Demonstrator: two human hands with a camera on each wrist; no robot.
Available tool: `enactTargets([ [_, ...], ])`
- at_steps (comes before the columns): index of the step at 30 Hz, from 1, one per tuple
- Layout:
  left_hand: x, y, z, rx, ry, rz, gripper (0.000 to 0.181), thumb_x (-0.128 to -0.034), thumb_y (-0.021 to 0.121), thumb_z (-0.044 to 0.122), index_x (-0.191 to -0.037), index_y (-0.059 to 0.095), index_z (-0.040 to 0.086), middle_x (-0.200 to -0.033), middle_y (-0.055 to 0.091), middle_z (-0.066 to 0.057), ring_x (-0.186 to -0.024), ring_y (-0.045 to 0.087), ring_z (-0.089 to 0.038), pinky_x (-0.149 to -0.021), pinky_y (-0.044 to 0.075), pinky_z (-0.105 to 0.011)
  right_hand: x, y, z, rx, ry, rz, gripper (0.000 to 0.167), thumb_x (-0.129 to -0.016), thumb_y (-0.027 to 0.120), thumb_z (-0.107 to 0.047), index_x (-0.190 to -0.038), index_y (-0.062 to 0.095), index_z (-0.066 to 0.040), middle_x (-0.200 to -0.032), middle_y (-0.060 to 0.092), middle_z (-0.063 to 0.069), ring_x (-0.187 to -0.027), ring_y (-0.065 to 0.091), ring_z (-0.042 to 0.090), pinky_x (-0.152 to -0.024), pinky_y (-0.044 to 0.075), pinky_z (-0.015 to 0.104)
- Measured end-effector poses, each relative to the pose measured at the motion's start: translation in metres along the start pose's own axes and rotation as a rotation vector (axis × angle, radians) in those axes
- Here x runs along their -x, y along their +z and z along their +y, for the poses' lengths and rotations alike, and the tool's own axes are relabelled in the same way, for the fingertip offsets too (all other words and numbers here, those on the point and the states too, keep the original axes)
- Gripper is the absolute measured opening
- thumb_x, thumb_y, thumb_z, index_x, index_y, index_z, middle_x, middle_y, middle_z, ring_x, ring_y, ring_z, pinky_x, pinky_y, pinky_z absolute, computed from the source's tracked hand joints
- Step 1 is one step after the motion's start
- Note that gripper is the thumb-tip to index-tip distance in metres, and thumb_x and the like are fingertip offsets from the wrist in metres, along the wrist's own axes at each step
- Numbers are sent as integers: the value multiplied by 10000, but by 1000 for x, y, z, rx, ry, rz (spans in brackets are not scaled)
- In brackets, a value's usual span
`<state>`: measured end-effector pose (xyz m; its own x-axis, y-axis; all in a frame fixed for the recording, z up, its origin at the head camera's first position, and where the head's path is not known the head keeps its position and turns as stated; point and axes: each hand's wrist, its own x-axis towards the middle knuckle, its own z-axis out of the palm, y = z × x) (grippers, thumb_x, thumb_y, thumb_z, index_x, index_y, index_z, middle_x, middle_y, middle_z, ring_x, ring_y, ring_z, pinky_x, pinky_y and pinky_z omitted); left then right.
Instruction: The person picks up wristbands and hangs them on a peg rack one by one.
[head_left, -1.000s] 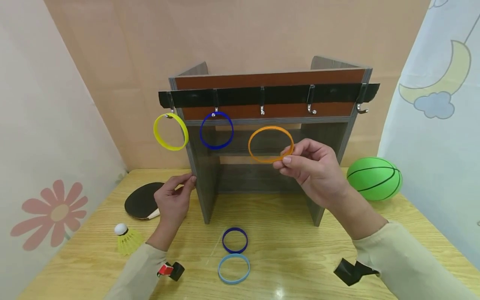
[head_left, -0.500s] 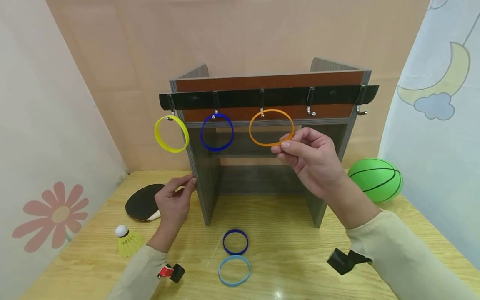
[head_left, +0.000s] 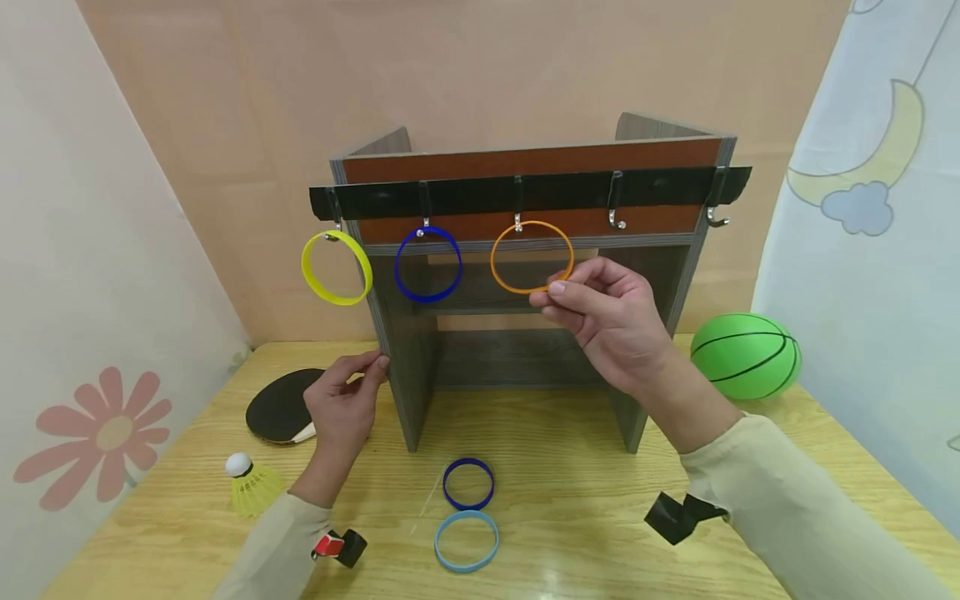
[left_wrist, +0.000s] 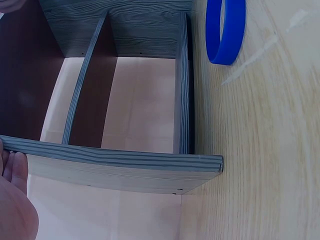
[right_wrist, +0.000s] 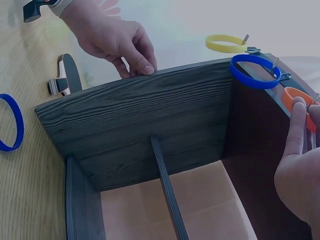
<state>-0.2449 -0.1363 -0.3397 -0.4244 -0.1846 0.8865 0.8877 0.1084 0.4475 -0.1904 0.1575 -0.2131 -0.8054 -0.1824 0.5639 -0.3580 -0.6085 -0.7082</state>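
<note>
While the left hand (head_left: 341,402) grips a grey wood-grain shelf (head_left: 517,358), seemingly steadying it, the right hand (head_left: 618,321), higher, pinches a rubbery orange ring (head_left: 492,257) low, freeing its top.

Smooth orange band (right_wrist: 287,99), metal hooks (head_left: 614,220)

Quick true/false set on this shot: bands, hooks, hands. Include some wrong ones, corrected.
1. The right hand pinches the orange band. True.
2. The left hand holds the shuttlecock. False: it touches the rack's side panel.
3. The yellow band hangs on the head view's leftmost hook. True.
4. The green ball rests on the tabletop. True.
5. Three bands lie on the tabletop. False: two do, a dark blue band and a light blue band.
</note>
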Motion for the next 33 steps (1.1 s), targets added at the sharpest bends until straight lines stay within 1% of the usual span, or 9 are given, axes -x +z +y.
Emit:
enactTargets([
  [6,2,-1,-2,16,14,-6,106,-765,671,-195,-868,672,-171,-777,643,-269,-723,659,-100,-629,550,-189,1,-1,4,60,37,35,140,-876,584,126,-848,627,-3,-856,664,139,-788,686,254,-741,562,296],
  [13,1,-2,-2,0,20,2,124,-744,653,-239,-851,665,-178,-769,642,-270,-706,658,-89,-633,545,-176,4,-2,8,135,95,61,112,-873,622,88,-852,648,-20,-854,668,135,-793,686,241,-757,560,321],
  [17,0,-2,0,3,23,0,139,-742,653,-242,-859,672,-170,-774,641,-275,-710,659,-92,-638,547,-181,9,-5,14,188,150,77,115,-874,625,79,-833,635,-29,-839,669,127,-779,683,232,-735,567,319],
  [20,0,-1,1,9,28,-3,137,-746,658,-232,-864,676,-165,-775,642,-275,-714,661,-97,-643,548,-187,18,-10,23,278,228,85,102,-868,638,67,-829,613,-24,-835,656,125,-757,679,230,-711,572,328],
  [24,0,-1,2,12,31,-6,115,-763,664,-205,-868,678,-161,-775,643,-273,-715,662,-99,-648,549,-190,35,-18,42,444,368,70,93,-850,686,6,-849,593,1,-831,627,149,-740,668,258,-708,573,382],
  [27,0,0,1,5,27,-5,95,-776,673,-177,-868,682,-156,-774,644,-269,-713,661,-97,-645,549,-187,53,-25,60,553,497,14,152,-836,722,-64,-876,599,16,-834,628,160,-755,658,295,-704,569,424],
  [30,0,0,1,0,18,-5,97,-774,675,-179,-868,682,-155,-773,643,-269,-711,660,-96,-646,550,-192,72,-32,76,619,614,-60,184,-828,734,-97,-895,605,16,-832,629,152,-755,653,305,-681,565,452],
  [33,0,-1,1,-9,10,-7,132,-754,663,-220,-868,680,-155,-774,641,-273,-711,660,-97,-645,553,-201,88,-36,89,648,677,-114,165,-826,723,-76,-895,604,14,-819,615,124,-724,651,288,-653,565,458],
])
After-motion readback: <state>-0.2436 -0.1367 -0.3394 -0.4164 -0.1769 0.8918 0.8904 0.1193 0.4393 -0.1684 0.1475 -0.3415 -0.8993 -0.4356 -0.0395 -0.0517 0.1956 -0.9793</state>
